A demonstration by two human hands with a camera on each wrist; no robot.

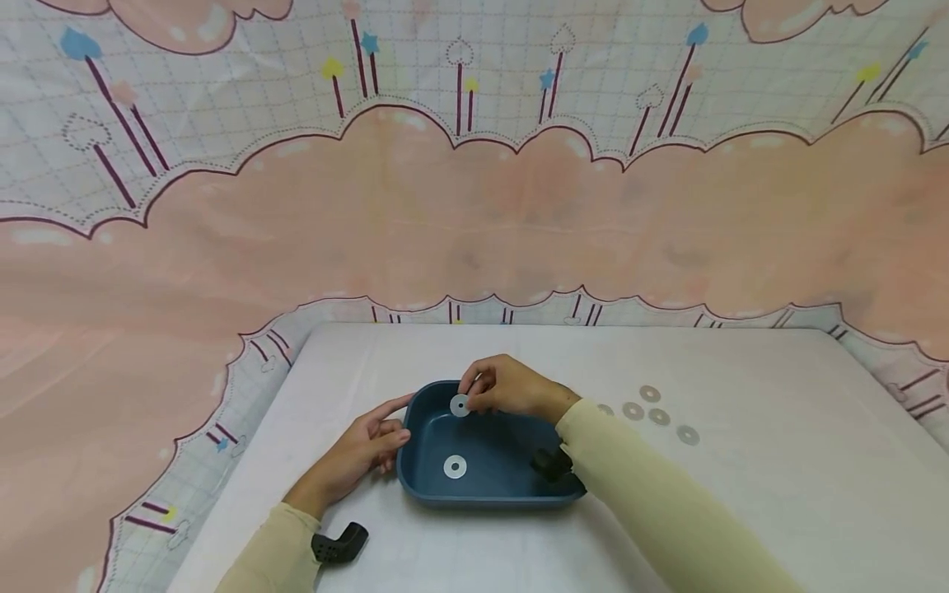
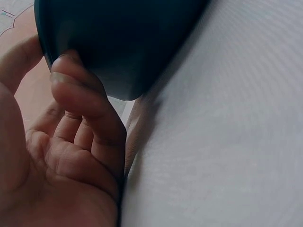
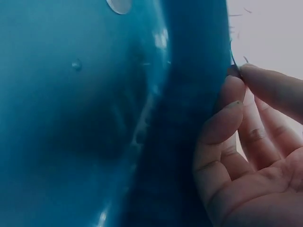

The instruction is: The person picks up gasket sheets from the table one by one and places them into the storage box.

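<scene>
A dark blue rectangular tray (image 1: 489, 501) stands on the white table. My left hand (image 1: 363, 449) holds its left side, thumb and index finger at the rim and the other fingers curled. The left wrist view shows those fingers (image 2: 78, 90) against the tray's wall. Over the tray's far left part, my right hand (image 1: 511, 387) pinches a flat metal washer (image 1: 454, 405) between thumb and fingertips. That washer (image 3: 235, 54) appears edge-on in the right wrist view. Another washer (image 1: 455, 467) lies on the tray floor, front left.
Several more washers (image 1: 659, 417) lie on the table right of the tray, one partly hidden by the right sleeve (image 1: 630, 469). Black wrist mounts (image 1: 339, 543) sit on both wrists. A patterned cloth (image 1: 519, 222) hangs behind the table.
</scene>
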